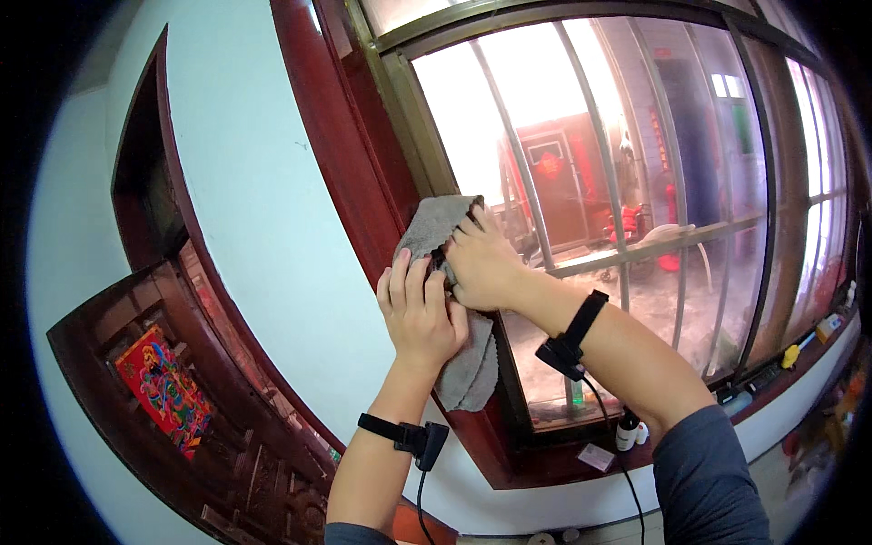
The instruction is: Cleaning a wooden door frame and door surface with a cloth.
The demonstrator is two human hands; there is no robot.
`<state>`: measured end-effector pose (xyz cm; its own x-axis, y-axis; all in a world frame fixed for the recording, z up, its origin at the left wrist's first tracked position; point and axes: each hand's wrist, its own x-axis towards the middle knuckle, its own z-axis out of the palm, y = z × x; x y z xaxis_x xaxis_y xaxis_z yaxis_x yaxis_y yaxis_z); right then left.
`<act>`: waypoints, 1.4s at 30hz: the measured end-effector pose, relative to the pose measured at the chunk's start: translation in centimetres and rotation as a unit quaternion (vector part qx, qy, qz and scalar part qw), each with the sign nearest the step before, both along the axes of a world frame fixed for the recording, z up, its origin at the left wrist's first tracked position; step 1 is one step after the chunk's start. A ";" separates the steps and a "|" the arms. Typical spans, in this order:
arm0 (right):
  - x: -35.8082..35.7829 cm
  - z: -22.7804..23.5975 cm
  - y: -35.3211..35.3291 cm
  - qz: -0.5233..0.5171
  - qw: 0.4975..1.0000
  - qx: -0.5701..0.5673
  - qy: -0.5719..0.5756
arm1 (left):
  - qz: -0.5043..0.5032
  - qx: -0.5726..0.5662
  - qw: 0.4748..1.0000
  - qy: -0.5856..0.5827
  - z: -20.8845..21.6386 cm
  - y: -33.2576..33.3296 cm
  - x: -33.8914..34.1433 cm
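The grey cloth [471, 368] lies directly beneath both hands, its length along the window frame's [341, 145] left side, left hand [422, 313] flattened, right hand [481, 262] nearer the glass [654, 318], its grip unclear.

Cloth [470, 368], one; grey, soft-napped, with a finely scalloped border and a dark edge at the upper right; folded and creased, middle portion hidden; upper part laid against the left upright of the dark red window frame [363, 173], by its inner edge; lower part hanging in overlapping flaps above the frame's lower-left corner.
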<state>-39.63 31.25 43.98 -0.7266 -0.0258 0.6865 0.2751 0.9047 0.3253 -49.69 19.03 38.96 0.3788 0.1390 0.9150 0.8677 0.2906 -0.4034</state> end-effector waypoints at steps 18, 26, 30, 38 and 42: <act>-1.3 -0.4 1.0 0.032 0.996 0.030 0.075 | 0.104 -0.086 0.991 -0.026 2.3 -1.6 0.3; -2.2 -10.4 2.2 0.085 0.994 -0.037 0.057 | 0.079 -0.118 0.989 -0.028 -3.9 -1.8 -1.3; -1.3 -8.2 2.5 0.098 0.991 0.036 0.084 | 0.086 -0.129 0.988 -0.027 -3.5 -2.0 -1.1; -2.5 2.2 2.8 0.022 0.992 0.066 0.103 | 0.134 -0.113 0.984 -0.010 7.1 -1.8 -0.3; -1.1 8.8 0.3 -0.052 0.998 0.026 -0.004 | 0.118 -0.089 0.989 0.004 12.0 -2.8 -0.6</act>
